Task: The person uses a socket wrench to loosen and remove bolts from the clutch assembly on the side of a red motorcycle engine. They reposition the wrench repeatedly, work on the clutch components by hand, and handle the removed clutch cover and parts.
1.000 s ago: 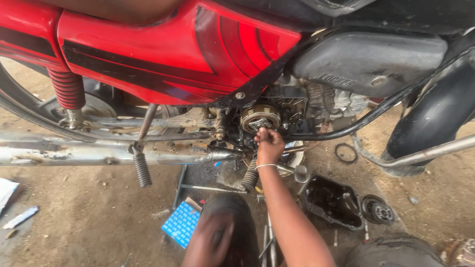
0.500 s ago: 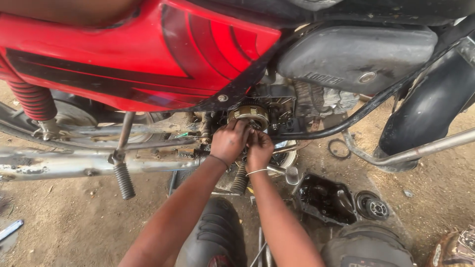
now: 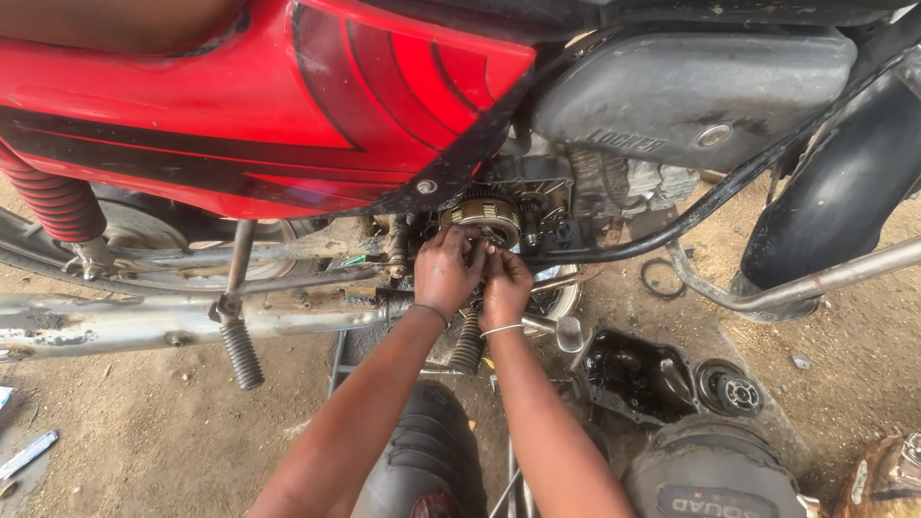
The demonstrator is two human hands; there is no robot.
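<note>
Between the earlier frames and this one the left hand had been brought up from the bottom of the frame to join the right hand at the engine, and the view had been drawn closer, so that the blue box once seen at lower centre was no longer shown.

Nearest the camera, two forearms were seen rising from the lower edge, each ringed at the wrist by one thin band. At lower right one black engine cover had been laid open on the dirt floor, with one round ribbed part just beside it and one loose ring above. One kick-lever peg hung at centre left.

At mid-frame both hands were closed narrowly, fingertips pinched on something small at the lower edge of the one round clutch assembly; what was gripped could not be made out. That assembly sat just above centre, under the red tank.

The step, it was judged, would be done well if the piece were held square to the clutch face, steadied by one hand while turned or pressed by the other, and kept free of grit.

Farthest off, one grey side casing and one red coil spring were shown.
</note>
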